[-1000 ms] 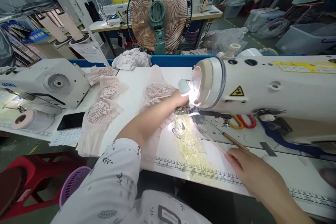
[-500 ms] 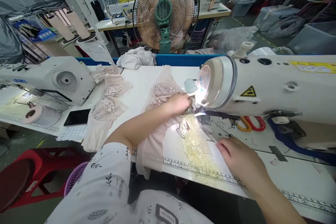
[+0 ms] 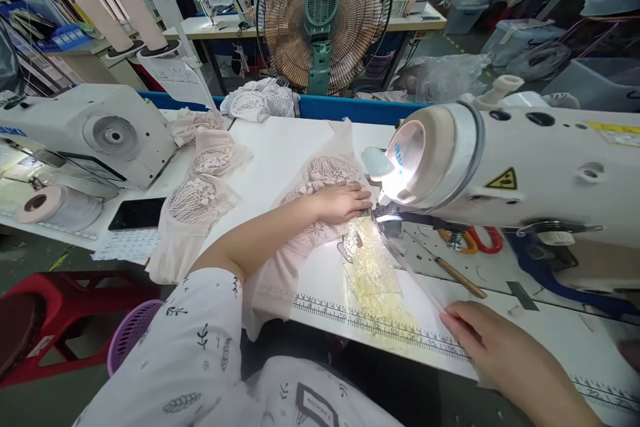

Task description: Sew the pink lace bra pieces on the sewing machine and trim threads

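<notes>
My left hand lies flat on a pale pink lace bra piece, its fingers stretched toward the needle area of the white sewing machine. The piece trails across the table and over its front edge. Lower right, my right hand pinches the end of a narrow pale strip between thumb and fingers. That strip runs taut from beside the needle area to my fingers. Yellowish clear tape covers the table between my hands. The machine's head and my left fingers partly hide the needle area.
Behind the right hand lie a wooden-handled tool and red-handled scissors. Another lace piece, a black phone and a thread cone are at left. A large fan stands behind the table.
My right hand has moved right and toward me with the strip, uncovering the wooden-handled tool. My left hand has gone from curled to flat on the lace piece. The view has shifted slightly.
</notes>
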Motion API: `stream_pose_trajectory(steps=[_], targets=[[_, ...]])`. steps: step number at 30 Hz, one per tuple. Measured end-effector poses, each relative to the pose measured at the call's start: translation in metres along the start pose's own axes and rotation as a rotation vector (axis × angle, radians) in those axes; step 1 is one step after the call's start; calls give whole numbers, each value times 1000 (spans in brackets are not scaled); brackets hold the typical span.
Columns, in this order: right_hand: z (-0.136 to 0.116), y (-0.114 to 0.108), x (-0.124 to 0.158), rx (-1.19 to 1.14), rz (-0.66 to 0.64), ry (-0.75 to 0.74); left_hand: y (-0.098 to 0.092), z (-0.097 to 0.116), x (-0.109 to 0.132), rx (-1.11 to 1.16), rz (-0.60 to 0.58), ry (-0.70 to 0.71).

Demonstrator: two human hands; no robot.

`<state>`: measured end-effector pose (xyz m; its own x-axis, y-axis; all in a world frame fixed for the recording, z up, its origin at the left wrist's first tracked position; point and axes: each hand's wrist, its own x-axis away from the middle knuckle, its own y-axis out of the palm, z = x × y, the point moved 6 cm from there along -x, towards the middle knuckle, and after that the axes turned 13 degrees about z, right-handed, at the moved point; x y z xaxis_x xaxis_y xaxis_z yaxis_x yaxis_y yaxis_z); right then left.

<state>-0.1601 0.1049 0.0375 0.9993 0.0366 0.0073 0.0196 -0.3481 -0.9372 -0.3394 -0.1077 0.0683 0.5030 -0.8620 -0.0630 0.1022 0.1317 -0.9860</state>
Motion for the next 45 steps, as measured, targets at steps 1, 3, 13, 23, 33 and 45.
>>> stream_pose_trajectory(steps=[1,3,13,23,33,45], targets=[[4,-2,3,-1,-7,12,0,2,4,18,-6,16],[8,-5,5,-5,-47,31,0,3,10,65,-5,7],[-19,0,-19,82,-38,95,5,-3,7,95,-20,-81],[-6,-1,-13,80,-108,45,6,-3,5,167,35,-21],[-22,-6,-17,120,-46,40,2,-8,6,150,18,-2],[-27,-61,77,-73,428,156,-26,18,29,-351,-7,0]])
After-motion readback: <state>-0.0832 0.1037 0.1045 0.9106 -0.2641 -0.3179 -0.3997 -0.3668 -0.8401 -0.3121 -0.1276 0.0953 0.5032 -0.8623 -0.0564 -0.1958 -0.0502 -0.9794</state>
